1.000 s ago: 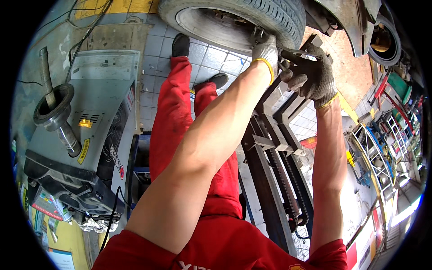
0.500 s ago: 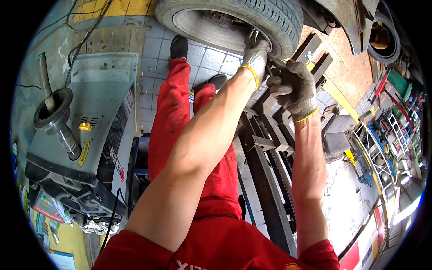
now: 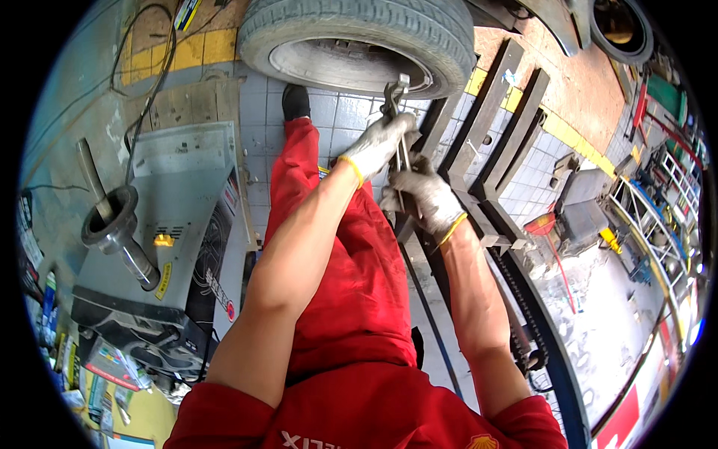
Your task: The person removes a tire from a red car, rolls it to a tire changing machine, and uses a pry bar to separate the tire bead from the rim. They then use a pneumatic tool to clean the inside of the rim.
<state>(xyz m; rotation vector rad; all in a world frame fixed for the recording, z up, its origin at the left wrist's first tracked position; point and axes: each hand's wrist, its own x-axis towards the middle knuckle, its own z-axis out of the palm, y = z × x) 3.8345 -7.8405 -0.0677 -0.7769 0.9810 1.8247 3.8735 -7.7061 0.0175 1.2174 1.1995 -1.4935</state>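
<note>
Long-handled metal pliers (image 3: 405, 155) point away from me, their head just in front of the near lower edge of a wheel (image 3: 340, 63) with a grey tyre. I cannot tell whether the head touches the tyre. My left hand (image 3: 383, 142), in a pale work glove with a yellow cuff, is closed around the pliers behind the head. Closer to me, my right hand (image 3: 428, 196), gloved alike, has its fingers curled at the handle ends. The palm sides of both hands are hidden.
On the left stands a grey machine (image 3: 176, 217) with a metal shaft and cone (image 3: 112, 221) on top. Dark steel beams (image 3: 479, 120) lie right of the wheel. Another tyre (image 3: 621, 30) is at the far right, beyond a grey box-like thing (image 3: 580, 202). A cable (image 3: 153, 90) hangs at upper left.
Both hands have drawn back from the rim toward me and to the left, bringing the pliers along. My right hand has turned and come closer to the left. The view has shifted too.
</note>
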